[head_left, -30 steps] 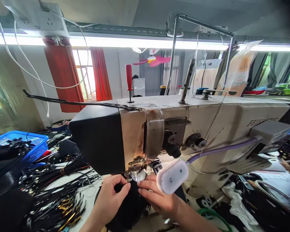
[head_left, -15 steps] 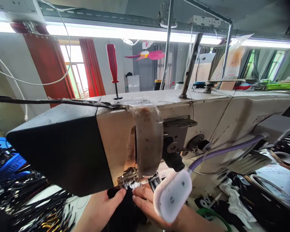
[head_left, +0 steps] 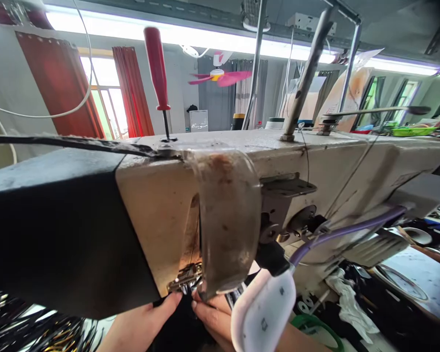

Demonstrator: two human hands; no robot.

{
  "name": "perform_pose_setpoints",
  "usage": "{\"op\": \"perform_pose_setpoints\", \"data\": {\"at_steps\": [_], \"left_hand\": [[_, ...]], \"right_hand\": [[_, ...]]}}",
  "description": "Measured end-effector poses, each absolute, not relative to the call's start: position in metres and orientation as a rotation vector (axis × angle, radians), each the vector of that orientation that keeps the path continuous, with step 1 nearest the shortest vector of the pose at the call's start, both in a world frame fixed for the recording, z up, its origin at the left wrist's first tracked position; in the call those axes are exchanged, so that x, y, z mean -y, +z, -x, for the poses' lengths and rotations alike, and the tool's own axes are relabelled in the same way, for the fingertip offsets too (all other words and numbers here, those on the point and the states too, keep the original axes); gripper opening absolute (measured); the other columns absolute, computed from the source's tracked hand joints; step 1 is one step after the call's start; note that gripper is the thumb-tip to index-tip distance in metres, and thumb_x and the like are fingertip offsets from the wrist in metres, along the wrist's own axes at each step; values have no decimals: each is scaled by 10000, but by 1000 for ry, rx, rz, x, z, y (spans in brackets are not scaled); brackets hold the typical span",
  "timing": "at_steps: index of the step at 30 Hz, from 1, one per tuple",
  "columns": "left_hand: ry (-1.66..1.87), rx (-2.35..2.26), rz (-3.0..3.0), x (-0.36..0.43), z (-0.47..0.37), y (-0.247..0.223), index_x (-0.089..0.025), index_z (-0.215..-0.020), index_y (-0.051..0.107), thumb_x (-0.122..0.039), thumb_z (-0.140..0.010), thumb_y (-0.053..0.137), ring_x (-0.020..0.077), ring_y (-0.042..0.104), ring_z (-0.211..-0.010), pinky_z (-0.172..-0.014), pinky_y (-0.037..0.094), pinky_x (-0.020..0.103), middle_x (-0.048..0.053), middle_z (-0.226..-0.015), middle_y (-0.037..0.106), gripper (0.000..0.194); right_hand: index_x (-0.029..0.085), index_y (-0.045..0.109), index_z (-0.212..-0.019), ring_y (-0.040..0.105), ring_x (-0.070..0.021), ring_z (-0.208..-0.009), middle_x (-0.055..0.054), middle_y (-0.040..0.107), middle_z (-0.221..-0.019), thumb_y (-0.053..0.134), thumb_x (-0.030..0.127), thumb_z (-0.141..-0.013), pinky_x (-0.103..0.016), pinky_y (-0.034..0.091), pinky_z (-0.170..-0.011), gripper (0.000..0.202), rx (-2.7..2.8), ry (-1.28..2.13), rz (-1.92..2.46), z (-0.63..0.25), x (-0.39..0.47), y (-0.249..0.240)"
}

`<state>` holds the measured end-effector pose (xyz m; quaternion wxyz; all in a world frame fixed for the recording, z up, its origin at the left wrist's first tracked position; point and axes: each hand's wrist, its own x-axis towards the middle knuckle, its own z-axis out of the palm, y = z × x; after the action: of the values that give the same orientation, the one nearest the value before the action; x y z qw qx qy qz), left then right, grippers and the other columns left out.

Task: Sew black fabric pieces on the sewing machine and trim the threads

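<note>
At the presser foot (head_left: 186, 279) of an industrial sewing machine (head_left: 157, 195), both hands work on black fabric (head_left: 179, 320). My left hand (head_left: 146, 318) grips the fabric from the left, its thumb pointing to the foot and its other fingers mostly hidden under the machine head. From the other side my right hand (head_left: 214, 315) pinches the fabric, fingertips close to the foot. A clear plastic guard (head_left: 229, 220) and a white lamp (head_left: 264, 313) cover part of the right hand. The needle tip is too small to make out.
A red-handled screwdriver (head_left: 157, 68) stands upright on the machine's top. Behind it rises a metal thread-stand pole (head_left: 255, 63). Black cords (head_left: 58, 332) lie at lower left. A green ring (head_left: 315, 327) and crumpled white cloth (head_left: 352, 305) are at right.
My view has moved closer to the machine, so its head looks larger. Both hands stay at the presser foot with the fabric. A small white piece there no longer shows.
</note>
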<state>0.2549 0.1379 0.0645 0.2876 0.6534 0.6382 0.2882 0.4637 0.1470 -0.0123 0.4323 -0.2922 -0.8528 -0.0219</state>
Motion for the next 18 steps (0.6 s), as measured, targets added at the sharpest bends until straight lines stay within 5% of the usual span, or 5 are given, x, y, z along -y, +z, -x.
{"op": "perform_pose_setpoints", "data": {"at_steps": [7,13,18], "left_hand": [[642,-1643,-1751,-151,-247,62,-308,-377,579,-566,-654,659,276,695,-554,-627,586,316,-15,-371,608,387],[785,-1731,-1715,-139,-252,57,-297,-686,778,-562,-731,591,329,739,-871,-800,577,357,-1,-782,798,328],[718,-1680,-1790,-149,-246,49,-307,-483,673,-552,-717,600,316,736,-833,-826,571,338,-6,-528,713,347]], "right_hand": [[309,738,-1073,700,-240,-1032,-27,754,-982,639,214,-881,-370,569,-966,236,2124,144,853,-478,-119,34],[299,752,-991,707,-237,-990,-39,757,-897,581,218,-906,-331,600,-860,207,2134,88,796,-476,-116,33],[269,735,-767,695,-218,-809,-33,736,-778,595,216,-879,-318,590,-735,187,2150,29,761,-473,-125,19]]}}
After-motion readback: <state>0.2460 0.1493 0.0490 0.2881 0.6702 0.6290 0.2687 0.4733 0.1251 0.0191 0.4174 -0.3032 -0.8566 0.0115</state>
